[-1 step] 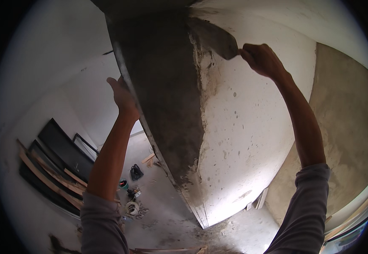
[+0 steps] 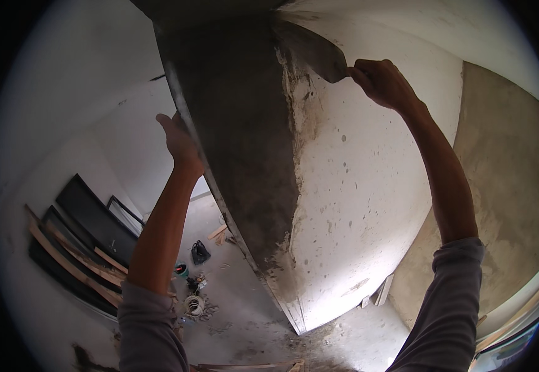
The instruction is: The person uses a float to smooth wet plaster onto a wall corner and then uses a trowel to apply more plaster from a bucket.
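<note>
Near the top of the wall, my right hand (image 2: 384,84) is closed round the handle of a trowel (image 2: 319,53). Its long grey blade lies against the upper edge of a dark band of wet plaster (image 2: 238,136). That band has a ragged right border against the pale, speckled wall (image 2: 356,167). At the wall's left edge, a narrow light edge strip (image 2: 185,111) runs down the corner. My left hand (image 2: 184,146) rests against this edge, its thumb stretched out and apart. The wall edge partly hides its other fingers.
Dark panels (image 2: 99,217) and wooden boards (image 2: 71,251) lean at the lower left. On the floor below are a black bag (image 2: 200,252), a coil of pale cable (image 2: 194,305) and several small items. A brown plastered wall (image 2: 499,186) stands at the right.
My right hand and the trowel have shifted slightly upward along the wall. The left hand stays in the same place.
</note>
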### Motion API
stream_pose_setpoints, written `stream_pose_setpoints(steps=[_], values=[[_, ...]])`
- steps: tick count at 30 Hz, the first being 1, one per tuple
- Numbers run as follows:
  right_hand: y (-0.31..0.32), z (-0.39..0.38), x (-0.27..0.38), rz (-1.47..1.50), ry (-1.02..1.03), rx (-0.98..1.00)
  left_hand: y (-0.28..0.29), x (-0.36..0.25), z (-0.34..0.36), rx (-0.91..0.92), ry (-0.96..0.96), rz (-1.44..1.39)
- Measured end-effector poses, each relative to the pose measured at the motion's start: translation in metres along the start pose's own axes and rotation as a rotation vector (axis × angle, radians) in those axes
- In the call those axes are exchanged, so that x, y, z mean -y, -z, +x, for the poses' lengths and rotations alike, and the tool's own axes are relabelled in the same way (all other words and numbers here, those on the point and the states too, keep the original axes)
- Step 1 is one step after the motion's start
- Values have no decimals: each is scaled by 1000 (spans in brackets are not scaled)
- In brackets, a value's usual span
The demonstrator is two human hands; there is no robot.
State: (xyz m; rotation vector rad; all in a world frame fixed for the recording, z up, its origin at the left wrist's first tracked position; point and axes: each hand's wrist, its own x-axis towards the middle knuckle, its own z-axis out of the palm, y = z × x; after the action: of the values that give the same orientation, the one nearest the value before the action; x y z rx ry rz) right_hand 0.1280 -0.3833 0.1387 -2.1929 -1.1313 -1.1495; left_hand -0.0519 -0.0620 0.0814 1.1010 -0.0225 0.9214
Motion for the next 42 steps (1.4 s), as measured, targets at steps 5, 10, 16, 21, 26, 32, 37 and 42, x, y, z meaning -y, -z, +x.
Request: stream_pose_setpoints(steps=[5, 10, 16, 21, 26, 32, 37, 42], values=[[-2, -15, -7, -25, 62, -25, 5, 6, 6, 60, -32, -5], [3, 3, 1, -25, 0, -43, 16, 6, 14, 97, -27, 2], [-10, -13, -4, 38, -136, 18, 5, 3, 5, 96, -28, -31], [-23, -32, -5, 26, -52, 24, 8, 2, 5, 92, -39, 13], [-21, -20, -6, -40, -113, -59, 14, 4, 12, 75, -44, 10], [-42, -31, -30, -407, 49, -379, 4, 9, 2, 44, -50, 84], [-65, -46, -29, -426, 186, -429, 4, 3, -1, 67, -38, 136], [-97, -90, -27, -385, 283, -380, -1, 3, -6, 13, -69, 185]])
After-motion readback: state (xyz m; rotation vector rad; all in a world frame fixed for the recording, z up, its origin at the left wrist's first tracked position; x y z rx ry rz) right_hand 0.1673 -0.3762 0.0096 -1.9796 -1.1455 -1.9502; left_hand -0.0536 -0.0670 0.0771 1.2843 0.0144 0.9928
